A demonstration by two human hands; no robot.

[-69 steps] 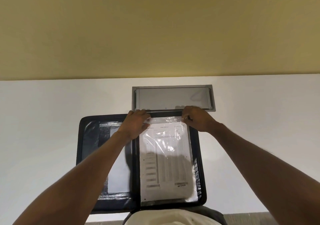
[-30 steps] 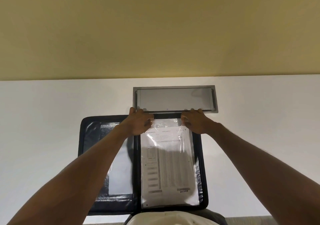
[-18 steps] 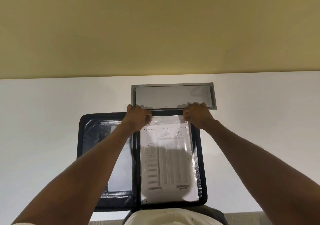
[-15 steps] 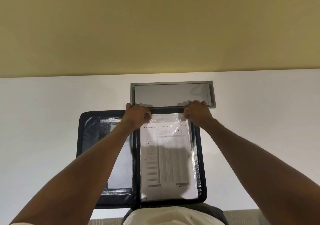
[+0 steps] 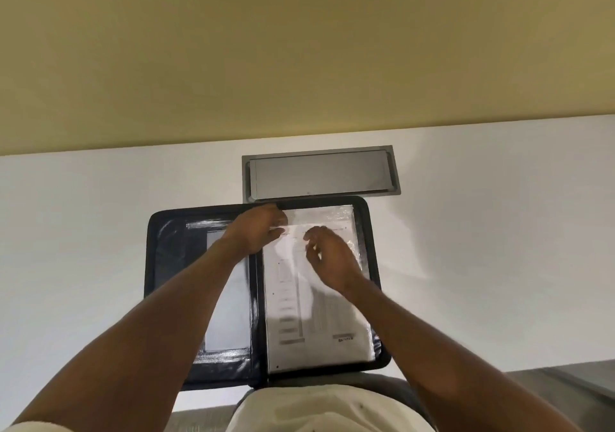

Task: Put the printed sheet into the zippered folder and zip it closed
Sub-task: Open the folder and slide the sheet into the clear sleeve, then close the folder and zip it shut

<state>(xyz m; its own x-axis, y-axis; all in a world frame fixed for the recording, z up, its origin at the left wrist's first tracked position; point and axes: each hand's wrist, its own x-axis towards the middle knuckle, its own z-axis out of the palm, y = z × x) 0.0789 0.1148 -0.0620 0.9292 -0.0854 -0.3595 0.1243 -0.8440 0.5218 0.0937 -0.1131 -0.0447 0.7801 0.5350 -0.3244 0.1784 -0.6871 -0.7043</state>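
Right hand (image 5: 332, 260) now off the corner, fingers loose above the illegibly printed sheet (image 5: 316, 302); left hand (image 5: 258, 232) pinching its sleeve.

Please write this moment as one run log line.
black zippered folder: open, unzipped | printed sheet: in clear sleeve | left hand: at sleeve top | right hand: above sheet

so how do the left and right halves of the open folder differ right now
The left half shows mostly black lining, with a small pale sheet tucked in a glossy pocket; the right half is nearly filled by the printed sheet under a clear plastic sleeve. The left hand reaches across the left half to the sleeve's top corner, while the right hand hovers over the right half. Both lie flat and unzipped on the white table.
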